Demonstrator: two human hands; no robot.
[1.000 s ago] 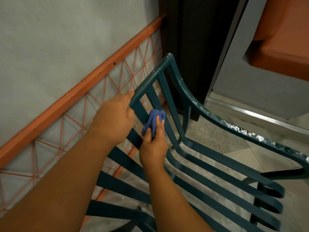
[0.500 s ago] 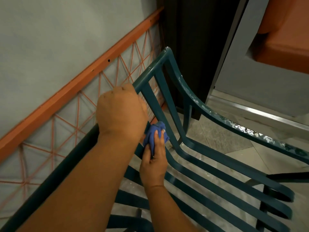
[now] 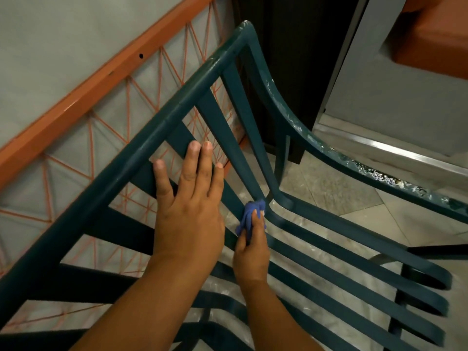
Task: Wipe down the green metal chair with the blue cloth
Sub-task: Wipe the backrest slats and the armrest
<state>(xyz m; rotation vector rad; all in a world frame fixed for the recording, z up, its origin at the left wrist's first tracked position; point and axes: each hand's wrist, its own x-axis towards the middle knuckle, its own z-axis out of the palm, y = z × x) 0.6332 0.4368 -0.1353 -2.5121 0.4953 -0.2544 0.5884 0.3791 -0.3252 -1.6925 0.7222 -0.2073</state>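
The green metal chair (image 3: 212, 64) fills the view, its slatted back rising at the left and its slatted seat running to the right. My left hand (image 3: 188, 201) lies flat against the back slats with fingers spread, holding nothing. My right hand (image 3: 252, 247) grips the bunched blue cloth (image 3: 249, 215) and presses it where a back slat bends into the seat. The armrest (image 3: 359, 165) shows chipped, flaking paint.
An orange frame with orange cord lattice (image 3: 76, 97) stands against the grey wall just behind the chair back. A dark panel (image 3: 291, 59) and a grey wall (image 3: 392, 97) stand beyond the armrest. Tiled floor (image 3: 329, 188) shows under the seat.
My left hand has let go of the top rail and now lies open on the back slats. My right hand has slid the cloth down the slat toward the seat bend.
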